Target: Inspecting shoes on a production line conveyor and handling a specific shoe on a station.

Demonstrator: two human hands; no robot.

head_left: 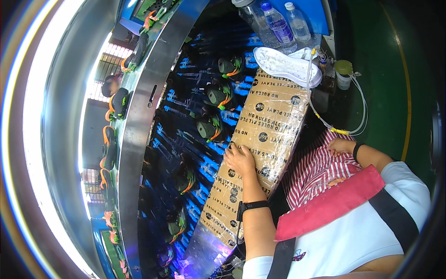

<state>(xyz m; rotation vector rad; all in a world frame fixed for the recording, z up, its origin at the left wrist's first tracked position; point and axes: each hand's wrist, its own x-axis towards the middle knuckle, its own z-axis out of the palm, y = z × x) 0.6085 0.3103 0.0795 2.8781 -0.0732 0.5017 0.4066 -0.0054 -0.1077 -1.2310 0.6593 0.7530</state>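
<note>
My left hand (pixel 240 159) lies on the edge of a long board covered in brown printed cardboard (pixel 274 116) under clear wrap. Its fingers are spread and hold nothing. Just past the fingertips, black shoe uppers with green and orange trim, such as this shoe upper (pixel 210 126), sit among blue holders (pixel 211 167). My right hand (pixel 341 146) rests against my red-and-white striped apron (pixel 309 172), fingers curled in, with nothing visible in them. A white shoe sole (pixel 288 67) lies at the far end of the board, away from both hands.
Beyond the sole stand plastic bottles, including one with a purple label (pixel 281 30). A thin tube with yellow fittings (pixel 340 131) loops beside the board, near a capped jar (pixel 344 74). To the left, a metal rail (pixel 132 135) borders a line of more shoes (pixel 120 103).
</note>
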